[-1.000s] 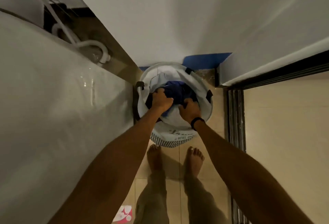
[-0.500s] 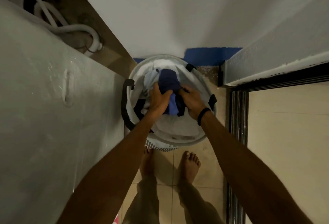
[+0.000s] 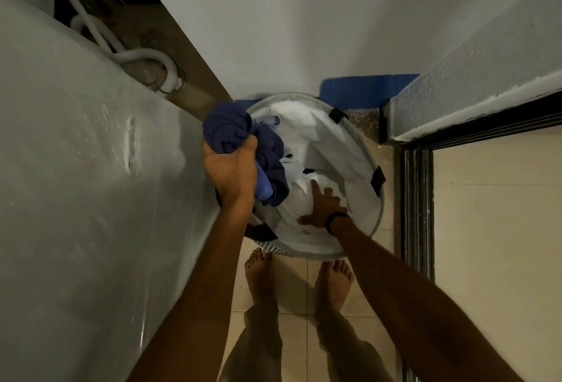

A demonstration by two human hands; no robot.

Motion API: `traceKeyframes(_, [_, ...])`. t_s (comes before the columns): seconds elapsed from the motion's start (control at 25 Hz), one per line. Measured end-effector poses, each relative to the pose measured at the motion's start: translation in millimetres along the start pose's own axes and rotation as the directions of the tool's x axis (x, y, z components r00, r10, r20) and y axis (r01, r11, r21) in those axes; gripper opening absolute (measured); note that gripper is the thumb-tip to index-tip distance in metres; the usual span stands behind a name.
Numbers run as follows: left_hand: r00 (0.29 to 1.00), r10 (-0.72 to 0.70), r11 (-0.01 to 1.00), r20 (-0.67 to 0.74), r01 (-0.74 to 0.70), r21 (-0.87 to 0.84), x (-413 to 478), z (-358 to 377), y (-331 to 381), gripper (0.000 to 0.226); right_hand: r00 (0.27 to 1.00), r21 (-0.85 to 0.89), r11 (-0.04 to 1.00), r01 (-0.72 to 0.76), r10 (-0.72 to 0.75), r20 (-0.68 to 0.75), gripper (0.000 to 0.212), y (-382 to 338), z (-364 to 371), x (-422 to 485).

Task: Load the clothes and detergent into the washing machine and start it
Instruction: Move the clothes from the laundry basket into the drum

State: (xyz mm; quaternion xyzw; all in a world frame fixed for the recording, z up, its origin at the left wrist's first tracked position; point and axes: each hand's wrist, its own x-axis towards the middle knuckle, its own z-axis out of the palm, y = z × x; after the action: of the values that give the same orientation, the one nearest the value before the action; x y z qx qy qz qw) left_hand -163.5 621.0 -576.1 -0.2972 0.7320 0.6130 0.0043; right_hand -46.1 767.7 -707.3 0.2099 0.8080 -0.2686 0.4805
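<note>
A round white laundry basket (image 3: 360, 144) with black strap loops stands on the tiled floor in front of my feet. My left hand (image 3: 232, 169) is shut on a bundle of dark blue clothes (image 3: 240, 135), held above the basket's left rim. My right hand (image 3: 322, 207) lies flat with fingers spread on white cloth (image 3: 301, 193) inside the basket. A black band circles my right wrist. The grey side of the washing machine (image 3: 85, 199) fills the left of the view; its lid and controls are hidden.
White hoses (image 3: 143, 59) curl behind the machine at upper left. A white wall rises straight ahead with a blue strip (image 3: 365, 90) at its base. A dark sliding-door track (image 3: 416, 214) runs along the right. My bare feet (image 3: 261, 272) stand on beige tiles.
My left hand has lifted the blue clothes up and left, out of the basket. My right hand has let go of them and now presses flat on the white cloth.
</note>
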Motion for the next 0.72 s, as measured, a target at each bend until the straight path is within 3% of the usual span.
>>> traceKeyframes(0.08, [1.0,-0.03,0.997,0.005,0.03,-0.068,-15.2,-18.4,24.4,0.047,0.992,0.033,0.999,0.024,-0.019,-0.129,0.066,-3.6,2.8,-11.1])
traceKeyframes(0.2, [0.989,-0.134,0.98,0.063,0.142,-0.141,-46.4,-53.9,76.4,0.02,0.889,0.157,0.975,0.16,-0.073,-0.453,0.027,-19.5,-18.2,-64.2])
traceKeyframes(0.28, [0.972,-0.175,0.95,0.16,0.209,-0.232,-70.9,-76.3,119.6,0.008,0.823,0.322,0.907,0.271,-0.045,-0.566,0.024,-27.1,-41.4,-123.5])
traceKeyframes(0.4, [0.952,-0.157,0.912,0.264,0.242,-0.33,-115.2,-111.3,190.0,0.019,0.799,0.538,0.738,0.408,-0.004,-0.601,0.023,-27.0,-83.6,-220.1])
traceKeyframes(0.48, [0.92,-0.136,0.874,0.367,0.286,-0.394,-148.5,-132.1,244.9,0.034,0.83,0.727,0.524,0.444,0.066,-0.554,0.012,-31.3,-112.4,-277.5])
traceKeyframes(0.56, [0.874,-0.118,0.81,0.471,0.359,-0.463,-184.1,-149.4,305.0,0.056,0.892,0.892,0.183,0.413,0.115,-0.436,0.015,-41.7,-146.3,-332.3])
traceKeyframes(0.64, [0.868,-0.103,0.775,0.485,0.376,-0.507,-211.4,-165.3,361.0,0.06,0.957,0.945,-0.151,0.29,0.029,-0.289,0.028,-49.9,-175.8,-381.2])
traceKeyframes(0.68, [0.882,-0.068,0.748,0.465,0.354,-0.562,-222.7,-172.9,385.0,0.06,0.966,0.937,-0.26,0.232,-0.049,-0.253,0.028,-50.7,-186.1,-401.0])
traceKeyframes(0.72, [0.896,-0.042,0.737,0.442,0.327,-0.592,-232.9,-182.7,407.4,0.058,0.963,0.928,-0.302,0.22,-0.082,-0.255,0.025,-50.0,-197.3,-424.7])
